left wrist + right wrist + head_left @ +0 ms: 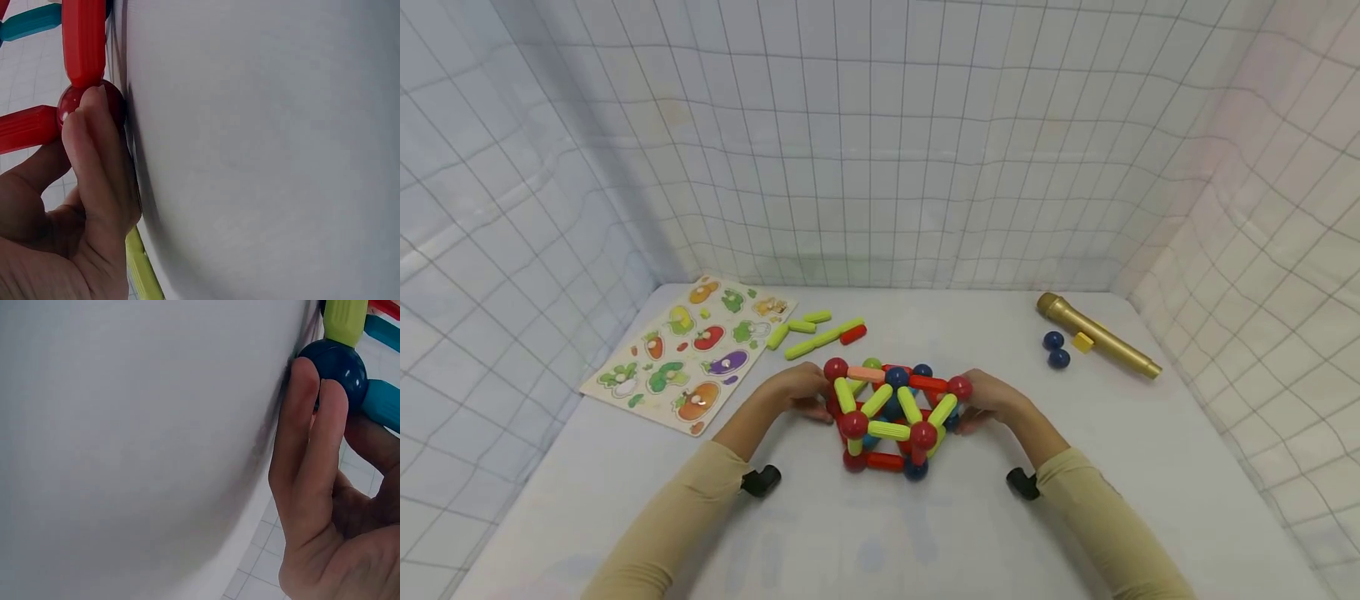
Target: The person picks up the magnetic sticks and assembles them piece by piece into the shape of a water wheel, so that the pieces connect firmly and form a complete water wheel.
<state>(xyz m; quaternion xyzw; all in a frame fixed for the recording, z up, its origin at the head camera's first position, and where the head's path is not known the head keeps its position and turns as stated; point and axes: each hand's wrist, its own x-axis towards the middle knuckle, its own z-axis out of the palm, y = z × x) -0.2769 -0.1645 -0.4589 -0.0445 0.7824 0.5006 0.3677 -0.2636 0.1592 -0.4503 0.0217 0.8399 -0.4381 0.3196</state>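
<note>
A building-toy structure of balls and rods (889, 430) stands on the white table between both hands. Red and blue balls join its yellow-green, red and blue rods. At its left side my left hand (797, 388) pinches a low corner; in the left wrist view, the fingertips press a dark red ball (70, 100) with the thumb opposite. My right hand (988, 397) grips the right side; the right wrist view shows two fingertips on a dark blue ball (342, 365), the thumb partly hidden behind it. A blue rod (382, 403) leads off that ball. The structure's far side is partly hidden.
Loose yellow-green rods (826, 335) and a red rod (853, 334) lie behind the structure. A vegetable puzzle board (651, 392) is at the left. Two blue balls (1058, 358), a yellow block (1082, 342) and a gold microphone (1097, 333) lie back right. Grid-patterned sheets enclose the table.
</note>
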